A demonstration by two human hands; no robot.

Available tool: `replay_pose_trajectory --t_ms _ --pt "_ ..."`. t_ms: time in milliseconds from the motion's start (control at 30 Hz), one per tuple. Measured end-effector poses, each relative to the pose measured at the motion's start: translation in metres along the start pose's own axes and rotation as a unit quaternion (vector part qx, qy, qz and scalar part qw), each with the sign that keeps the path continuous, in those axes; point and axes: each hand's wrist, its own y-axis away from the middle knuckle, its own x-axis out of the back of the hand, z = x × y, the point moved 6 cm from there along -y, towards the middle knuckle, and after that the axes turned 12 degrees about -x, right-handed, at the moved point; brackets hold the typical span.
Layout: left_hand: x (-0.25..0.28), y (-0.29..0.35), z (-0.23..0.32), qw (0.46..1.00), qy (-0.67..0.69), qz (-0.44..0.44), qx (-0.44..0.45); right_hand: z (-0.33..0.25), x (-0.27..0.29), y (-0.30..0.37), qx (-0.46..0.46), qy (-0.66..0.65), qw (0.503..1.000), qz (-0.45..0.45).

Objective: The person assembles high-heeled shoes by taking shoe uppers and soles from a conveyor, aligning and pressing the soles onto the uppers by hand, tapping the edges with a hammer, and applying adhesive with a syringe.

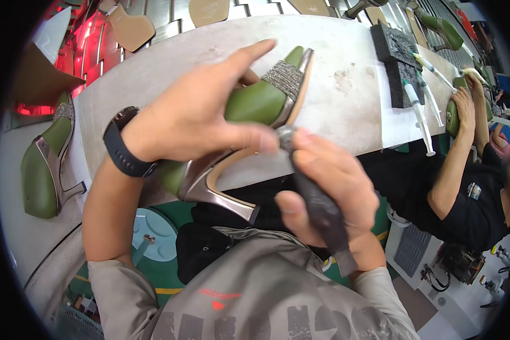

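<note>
Held across the front of the bench by my left hand [190, 116] is a green high-heeled shoe [258, 102] with a glittery band and a metallic bronze heel. It lies on its side, its sole edge toward my right hand and its heel pointing down toward me. My fingers wrap over the upper, hiding its middle. A dark-handled hand tool [318, 207] is gripped in my right hand [343, 181]. Its rounded metal end is at the sole edge beside my left thumb; whether it touches I cannot tell. Both hands are slightly blurred.
Another green heeled shoe [42, 175] stands at the left. Black foam blocks [394, 48] and several syringes [416, 110] lie on the pale bench [345, 107] at the right. Beyond runs a slatted metal conveyor [173, 20] carrying soles. A co-worker's hands [464, 107] handle a shoe at right.
</note>
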Motion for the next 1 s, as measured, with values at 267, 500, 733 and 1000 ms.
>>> replay_pose_trajectory --t_ms 267,500,733,1000 --pt "-0.001 0.007 -0.009 0.995 0.017 0.036 0.088 -0.011 -0.035 0.011 0.019 0.020 0.999 -0.041" --pt "-0.001 0.005 -0.007 0.997 -0.047 0.023 0.053 -0.011 -0.051 0.007 -0.061 -0.130 0.986 -0.083" --pt "-0.001 0.007 -0.009 0.989 0.049 0.023 0.138 -0.010 -0.045 -0.002 -0.030 -0.164 0.983 -0.083" --pt "0.000 0.005 -0.008 0.995 0.002 0.024 0.098 0.001 0.028 -0.016 -0.098 0.049 0.994 -0.009"
